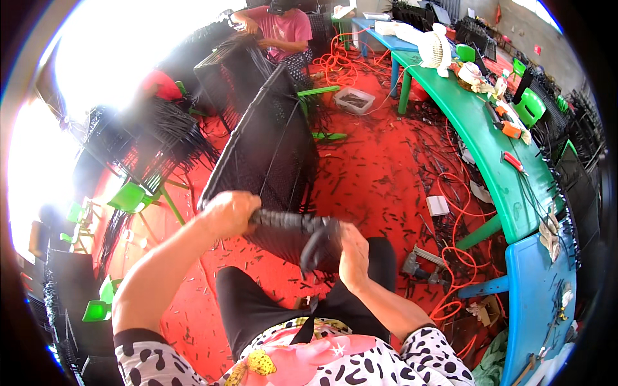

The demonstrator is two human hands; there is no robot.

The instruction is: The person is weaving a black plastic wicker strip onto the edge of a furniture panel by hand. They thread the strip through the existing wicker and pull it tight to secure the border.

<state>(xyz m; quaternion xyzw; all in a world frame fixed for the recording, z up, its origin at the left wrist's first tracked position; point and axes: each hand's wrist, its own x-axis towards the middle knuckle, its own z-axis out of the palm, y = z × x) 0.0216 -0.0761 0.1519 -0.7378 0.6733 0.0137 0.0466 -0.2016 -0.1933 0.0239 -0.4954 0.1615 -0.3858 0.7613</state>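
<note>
A large black woven wicker panel (261, 154) stands before my knees, reaching away from me. Its near edge is a bar wrapped in black strip (290, 220). At the left end of that bar, my left hand (233, 212) is closed over the panel's corner. On the other end, my right hand (353, 257) is closed around the black strip, which bends in a loop (315, 248) beside its fingers. The fingertips of both hands are partly hidden, and the strip is somewhat blurred.
Black strip scraps litter the red floor (373, 186). Orange hose (460, 238) coils by the green table (476, 106) and blue table (537, 309) at right. A co-worker (283, 29) sits at the far end. Green chairs (129, 196) stand left; a white bin (354, 101) lies ahead.
</note>
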